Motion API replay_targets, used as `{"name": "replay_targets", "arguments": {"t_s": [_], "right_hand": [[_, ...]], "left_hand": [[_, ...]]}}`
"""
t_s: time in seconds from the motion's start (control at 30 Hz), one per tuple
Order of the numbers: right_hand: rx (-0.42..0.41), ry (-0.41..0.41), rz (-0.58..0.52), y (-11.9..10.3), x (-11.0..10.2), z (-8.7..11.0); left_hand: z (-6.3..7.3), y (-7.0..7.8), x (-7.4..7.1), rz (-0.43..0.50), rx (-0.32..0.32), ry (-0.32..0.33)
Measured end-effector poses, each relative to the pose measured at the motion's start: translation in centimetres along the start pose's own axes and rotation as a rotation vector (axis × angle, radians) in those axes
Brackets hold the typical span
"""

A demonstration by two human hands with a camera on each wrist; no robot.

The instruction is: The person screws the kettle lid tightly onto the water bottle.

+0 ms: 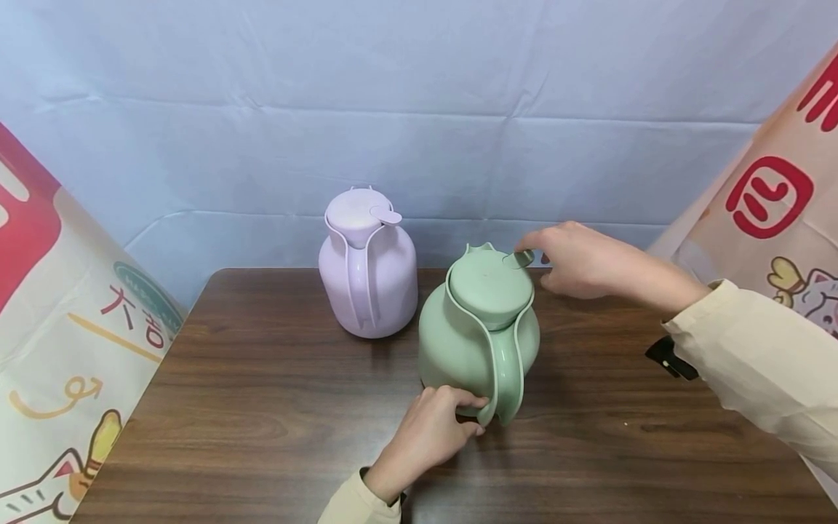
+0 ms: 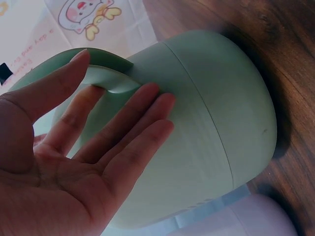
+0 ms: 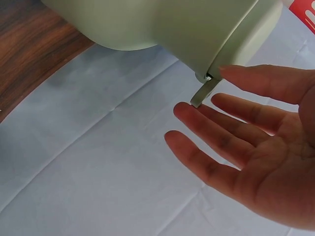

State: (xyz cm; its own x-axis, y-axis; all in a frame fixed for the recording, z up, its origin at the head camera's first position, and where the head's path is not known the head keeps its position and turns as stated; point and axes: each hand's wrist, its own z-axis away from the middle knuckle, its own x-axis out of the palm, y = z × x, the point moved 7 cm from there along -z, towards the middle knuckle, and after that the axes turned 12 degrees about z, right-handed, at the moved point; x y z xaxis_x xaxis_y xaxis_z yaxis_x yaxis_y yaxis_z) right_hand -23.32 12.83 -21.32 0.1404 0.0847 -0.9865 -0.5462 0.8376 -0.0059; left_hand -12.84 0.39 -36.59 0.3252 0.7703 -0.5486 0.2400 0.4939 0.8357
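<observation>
A green thermos jug [image 1: 487, 291] stands on the wooden table, its handle facing the near side. Beside the lower end of that handle is my left hand [image 1: 432, 426]. In the left wrist view its fingers [image 2: 140, 142] extend along the jug's body, with the thumb in front of the handle [image 2: 113, 78]. My right hand [image 1: 576, 258] touches the small lever [image 1: 520, 258] on the lid [image 1: 494, 287]. From the right wrist view, the thumb meets the lid's edge by the lever [image 3: 205, 92], and the other fingers are loosely extended near it.
A lilac thermos jug [image 1: 369, 284] stands behind and left of the green one, lid on. White cloth [image 1: 419, 109] hangs behind the table [image 1: 262, 407]. Printed sheets hang at the left [image 1: 65, 349] and right [image 1: 766, 196].
</observation>
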Motion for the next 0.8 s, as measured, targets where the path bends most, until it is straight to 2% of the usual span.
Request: {"name": "replay_targets", "arguments": {"t_s": [0.3,0.63,0.8], "right_hand": [[-0.055,0.067,0.028,-0.16,-0.36,-0.19],[-0.054,0.077,0.041,0.01,-0.28,-0.04],[-0.052,0.056,0.022,0.17,-0.17,0.0]], "left_hand": [[-0.05,0.05,-0.02,0.002,0.0,-0.006],[-0.12,-0.05,0.14,0.009,0.002,-0.01],[-0.13,0.0,0.03,0.015,-0.006,-0.01]]}}
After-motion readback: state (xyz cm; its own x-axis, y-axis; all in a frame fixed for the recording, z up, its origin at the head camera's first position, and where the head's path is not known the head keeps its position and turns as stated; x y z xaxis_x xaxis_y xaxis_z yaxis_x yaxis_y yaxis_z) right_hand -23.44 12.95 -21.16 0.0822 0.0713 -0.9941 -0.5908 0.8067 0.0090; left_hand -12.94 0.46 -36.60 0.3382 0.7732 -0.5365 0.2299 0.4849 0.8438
